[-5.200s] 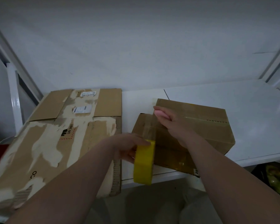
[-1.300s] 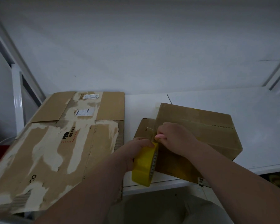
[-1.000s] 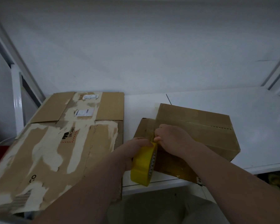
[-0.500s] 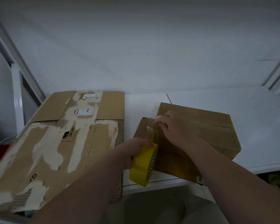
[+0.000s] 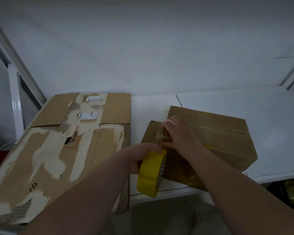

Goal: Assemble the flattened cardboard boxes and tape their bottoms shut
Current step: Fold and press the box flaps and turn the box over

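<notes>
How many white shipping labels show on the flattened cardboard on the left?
2. Both are on the far part of the flattened cardboard: the far label by the back edge, the near label just below it. Others may be hidden underneath.

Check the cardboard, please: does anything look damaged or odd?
Yes. The flattened box on the left has its brown surface peeled off in large pale patches, around the UN 3481 mark. The assembled box looks intact.
</notes>
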Motion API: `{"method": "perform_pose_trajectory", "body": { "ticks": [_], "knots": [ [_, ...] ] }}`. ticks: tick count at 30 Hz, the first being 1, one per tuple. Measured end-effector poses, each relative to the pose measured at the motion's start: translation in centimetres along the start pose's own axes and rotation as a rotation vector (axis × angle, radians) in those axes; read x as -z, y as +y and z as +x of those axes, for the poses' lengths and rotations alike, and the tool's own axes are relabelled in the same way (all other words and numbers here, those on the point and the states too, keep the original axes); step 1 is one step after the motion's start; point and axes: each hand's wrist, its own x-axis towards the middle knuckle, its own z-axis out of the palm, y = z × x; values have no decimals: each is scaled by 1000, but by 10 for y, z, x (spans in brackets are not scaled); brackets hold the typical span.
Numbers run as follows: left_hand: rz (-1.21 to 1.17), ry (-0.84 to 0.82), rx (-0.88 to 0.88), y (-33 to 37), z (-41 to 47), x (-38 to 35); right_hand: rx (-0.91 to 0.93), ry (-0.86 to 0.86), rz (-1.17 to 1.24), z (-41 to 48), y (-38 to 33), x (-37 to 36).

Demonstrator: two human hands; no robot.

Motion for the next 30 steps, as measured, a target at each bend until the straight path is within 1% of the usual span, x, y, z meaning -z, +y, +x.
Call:
{"method": "perform_pose_trajectory", "body": {
  "ticks": [4, 7, 9, 12, 13, 14, 15, 18, 20, 22, 23, 26, 30],
  "knots": [
    [69, 0, 44, -7, -3, 4, 6, -18, -75, 0, -1, -2],
    [17, 16, -42, -12, -7, 10, -22, -31, -34, 0, -1, -1],
    [-2, 18, -142, -15, -9, 14, -69, -6, 96, 1, -3, 3],
    [-18, 26, -245, -20, -17, 16, -139, 159, 358, -6, -12, 12],
    [-19, 38, -271, -23, -20, 15, -158, 209, 405, -10, -17, 15],
    [-18, 55, -290, -26, -21, 14, -181, 224, 439, -16, -22, 17],
    [-11, 74, -303, -30, -23, 13, -205, 201, 471, -22, -28, 17],
    [7, 146, -340, -40, -26, 7, -296, -7, 555, -40, -42, 7],
    [2, 195, -359, -45, -28, 4, -383, -98, 669, -49, -49, 0],
    [13, 245, -386, -48, -31, 1, -464, -87, 788, -51, -54, -2],
    [27, 276, -407, -48, -33, -1, -490, -62, 811, -51, -56, -2],
    [54, 357, -466, -48, -38, -2, -478, -7, 774, -48, -63, 0],
    [-22, 373, -500, -56, -40, -1, -419, 55, 700, -47, -73, -2]
  ]
}}
